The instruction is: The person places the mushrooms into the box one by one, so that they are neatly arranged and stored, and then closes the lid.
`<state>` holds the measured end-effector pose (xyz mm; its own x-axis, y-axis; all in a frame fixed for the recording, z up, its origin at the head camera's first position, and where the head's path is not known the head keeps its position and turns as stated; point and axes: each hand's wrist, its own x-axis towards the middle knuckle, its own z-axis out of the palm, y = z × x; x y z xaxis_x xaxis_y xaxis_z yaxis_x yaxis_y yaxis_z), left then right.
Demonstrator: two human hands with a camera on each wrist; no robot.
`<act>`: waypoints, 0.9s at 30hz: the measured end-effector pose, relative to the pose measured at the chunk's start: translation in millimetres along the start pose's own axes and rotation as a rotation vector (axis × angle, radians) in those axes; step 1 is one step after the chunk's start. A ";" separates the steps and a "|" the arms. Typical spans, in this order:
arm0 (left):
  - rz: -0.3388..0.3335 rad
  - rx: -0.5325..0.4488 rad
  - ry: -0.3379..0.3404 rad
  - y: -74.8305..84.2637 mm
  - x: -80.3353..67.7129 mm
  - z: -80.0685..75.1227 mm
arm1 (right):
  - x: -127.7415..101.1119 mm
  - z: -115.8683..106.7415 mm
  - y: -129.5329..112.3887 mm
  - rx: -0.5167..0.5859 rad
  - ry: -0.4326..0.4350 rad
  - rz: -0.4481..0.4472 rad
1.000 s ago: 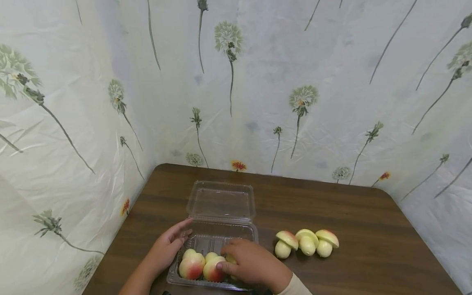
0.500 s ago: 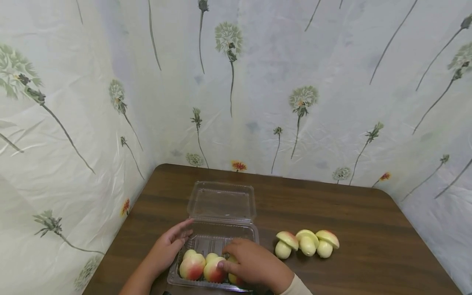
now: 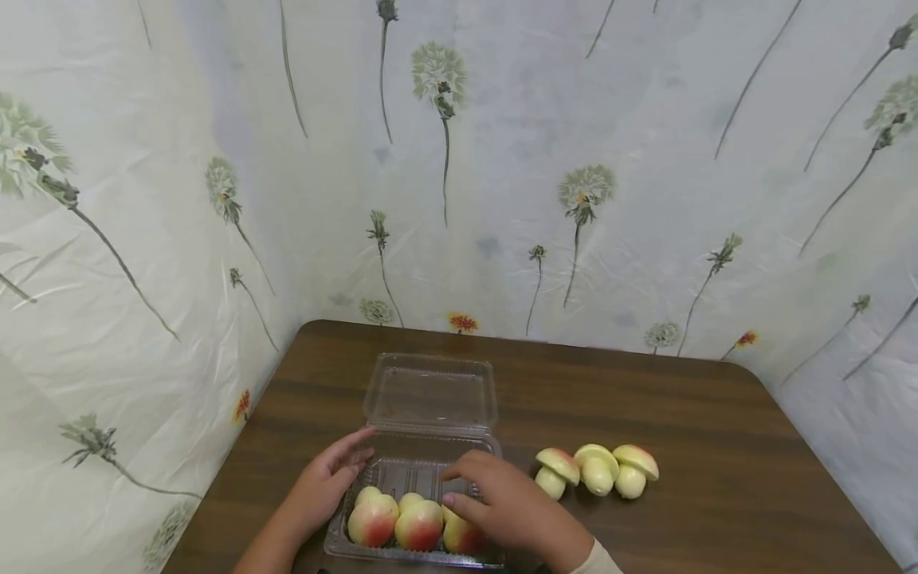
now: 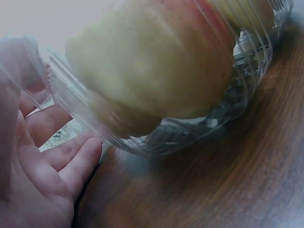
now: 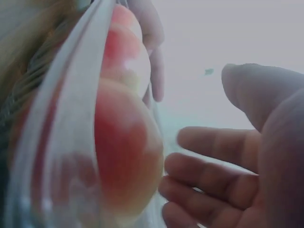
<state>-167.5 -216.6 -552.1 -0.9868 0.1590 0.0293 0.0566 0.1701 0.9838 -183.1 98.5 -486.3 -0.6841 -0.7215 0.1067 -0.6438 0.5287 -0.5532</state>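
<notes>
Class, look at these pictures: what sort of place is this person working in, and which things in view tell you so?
Probably a staged tabletop booth rather than a real kitchen. A wrinkled dandelion-print sheet hangs round a brown wooden table, and the only items are a clear clamshell box with peach-like fruit and three cut pieces.

- A clear plastic clamshell box [image 3: 430, 399] sits near the brown wooden table's [image 3: 645, 399] front edge, lid open.
- Three red-and-yellow peach halves [image 3: 419, 524] line its front.
- The left hand [image 3: 326, 478] touches the box's left rim.
- The right hand [image 3: 502, 506] rests on the rightmost peach.
- Three pale mushroom-shaped pieces [image 3: 595, 469] lie to the right.
</notes>
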 end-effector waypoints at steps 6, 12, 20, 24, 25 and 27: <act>-0.002 -0.003 0.002 0.0 -0.5 -0.6 | -9.0 -1.1 7.4 -0.004 0.159 0.012; -0.006 0.008 0.003 0.4 -0.3 -0.9 | -17.1 0.6 14.0 -0.010 0.319 0.001; -0.002 0.011 -0.012 0.0 0.5 -1.2 | -29.2 8.8 22.9 -0.007 0.494 0.001; 0.003 0.005 -0.015 0.5 0.7 -1.8 | -34.0 10.6 27.8 -0.012 0.585 0.023; 0.004 0.005 -0.015 0.5 0.7 -1.8 | -35.3 10.7 29.1 -0.018 0.603 0.035; 0.003 0.006 -0.013 0.4 0.5 -1.8 | -37.7 10.6 31.6 -0.030 0.630 0.054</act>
<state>-168.3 -218.2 -551.3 -0.9846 0.1720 0.0303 0.0609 0.1756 0.9826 -174.0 137.6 -516.6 -0.7809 -0.2966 0.5498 -0.6055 0.5758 -0.5494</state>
